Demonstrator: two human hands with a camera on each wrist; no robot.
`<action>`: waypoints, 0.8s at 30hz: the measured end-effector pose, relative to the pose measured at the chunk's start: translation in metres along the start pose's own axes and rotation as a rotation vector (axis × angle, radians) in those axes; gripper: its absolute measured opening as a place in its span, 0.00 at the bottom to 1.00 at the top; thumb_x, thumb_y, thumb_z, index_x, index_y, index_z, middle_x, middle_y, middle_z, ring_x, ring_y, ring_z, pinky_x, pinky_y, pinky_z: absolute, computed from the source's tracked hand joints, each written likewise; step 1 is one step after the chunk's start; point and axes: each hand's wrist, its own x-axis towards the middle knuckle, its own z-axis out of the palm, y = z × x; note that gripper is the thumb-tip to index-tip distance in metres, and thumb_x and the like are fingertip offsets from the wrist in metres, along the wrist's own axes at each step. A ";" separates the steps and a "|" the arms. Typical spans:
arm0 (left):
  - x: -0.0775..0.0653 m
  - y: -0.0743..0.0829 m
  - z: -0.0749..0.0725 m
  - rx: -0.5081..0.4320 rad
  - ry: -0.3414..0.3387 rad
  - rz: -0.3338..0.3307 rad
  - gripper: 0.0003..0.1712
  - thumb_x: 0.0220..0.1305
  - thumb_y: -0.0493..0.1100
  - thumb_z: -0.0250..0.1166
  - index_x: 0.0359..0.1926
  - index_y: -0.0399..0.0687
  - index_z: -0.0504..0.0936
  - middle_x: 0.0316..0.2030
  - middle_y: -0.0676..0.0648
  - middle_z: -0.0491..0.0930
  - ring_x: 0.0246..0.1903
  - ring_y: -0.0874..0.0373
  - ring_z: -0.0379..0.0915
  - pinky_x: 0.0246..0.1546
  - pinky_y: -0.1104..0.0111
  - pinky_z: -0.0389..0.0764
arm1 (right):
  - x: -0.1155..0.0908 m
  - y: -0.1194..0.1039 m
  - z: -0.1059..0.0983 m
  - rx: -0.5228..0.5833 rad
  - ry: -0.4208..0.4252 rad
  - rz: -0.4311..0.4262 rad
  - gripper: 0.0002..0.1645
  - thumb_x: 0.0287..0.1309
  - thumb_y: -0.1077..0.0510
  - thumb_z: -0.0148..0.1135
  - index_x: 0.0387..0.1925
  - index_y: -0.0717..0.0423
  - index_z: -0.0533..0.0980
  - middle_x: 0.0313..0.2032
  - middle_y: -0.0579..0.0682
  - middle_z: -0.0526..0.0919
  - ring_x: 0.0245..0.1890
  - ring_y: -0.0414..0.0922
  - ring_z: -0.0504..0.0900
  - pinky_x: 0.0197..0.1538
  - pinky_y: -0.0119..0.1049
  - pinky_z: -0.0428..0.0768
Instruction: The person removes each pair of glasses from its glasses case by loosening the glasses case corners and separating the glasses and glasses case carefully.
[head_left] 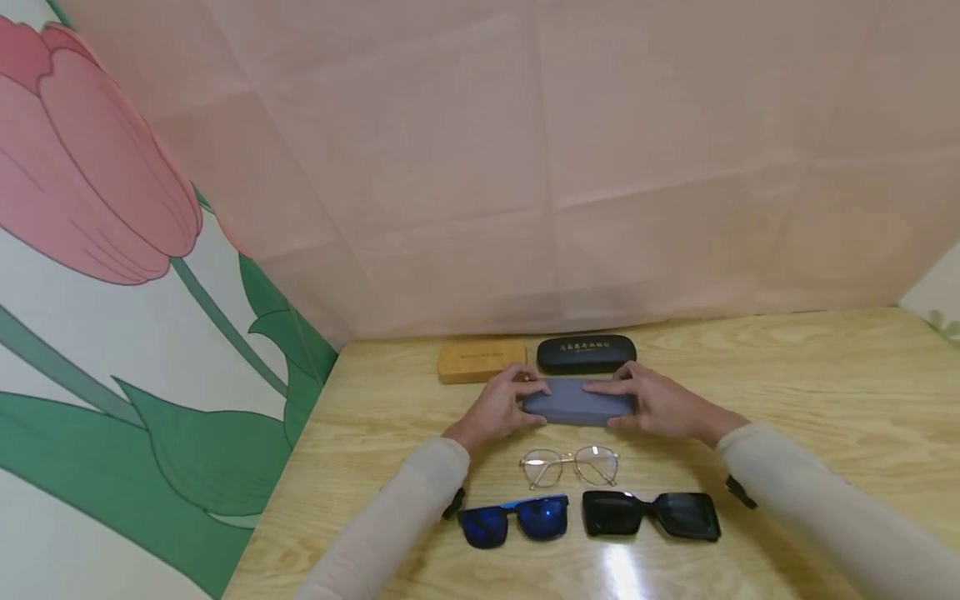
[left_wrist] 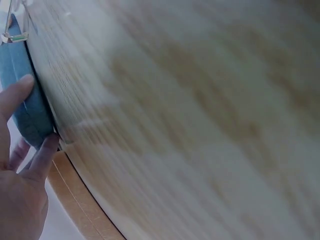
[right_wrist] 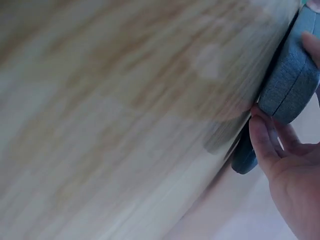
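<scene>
A grey-blue glasses case (head_left: 577, 403) lies closed on the wooden table, its long side facing me. My left hand (head_left: 498, 406) grips its left end, thumb at the front edge and fingers on the top and end. At the opposite end my right hand (head_left: 663, 404) holds it the same way. The left wrist view shows the case (left_wrist: 31, 112) between thumb and fingers, close against the tabletop. In the right wrist view, fingertips are at the lower corner of the case (right_wrist: 287, 82). Just in front lie thin-framed clear eyeglasses (head_left: 543, 469).
Behind the grey-blue case are a wood-coloured case (head_left: 480, 362) and a black case (head_left: 587, 355) with gold lettering, near the pink-covered wall (head_left: 465, 183). Nearer me lie blue-lensed sunglasses (head_left: 543, 518) and thick black sunglasses (head_left: 612, 513), between my forearms.
</scene>
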 end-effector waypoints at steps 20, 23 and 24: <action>-0.009 0.002 -0.008 0.318 -0.123 0.160 0.34 0.66 0.50 0.67 0.71 0.63 0.68 0.65 0.49 0.66 0.53 0.60 0.75 0.54 0.70 0.81 | 0.015 -0.021 0.010 -0.264 0.160 -0.131 0.28 0.49 0.44 0.77 0.53 0.42 0.80 0.53 0.54 0.80 0.51 0.53 0.80 0.53 0.54 0.80; -0.015 -0.003 -0.010 0.275 -0.132 0.110 0.37 0.66 0.53 0.66 0.74 0.66 0.63 0.65 0.50 0.68 0.54 0.58 0.76 0.54 0.66 0.81 | 0.012 -0.021 0.009 -0.281 0.171 -0.131 0.28 0.48 0.46 0.78 0.53 0.43 0.81 0.54 0.56 0.80 0.51 0.55 0.80 0.54 0.55 0.80; -0.017 -0.005 -0.011 0.258 -0.132 0.091 0.39 0.66 0.55 0.66 0.74 0.66 0.62 0.64 0.50 0.71 0.56 0.57 0.76 0.56 0.64 0.80 | 0.010 -0.021 0.009 -0.283 0.172 -0.123 0.28 0.48 0.46 0.78 0.53 0.42 0.81 0.54 0.56 0.80 0.52 0.55 0.80 0.54 0.55 0.80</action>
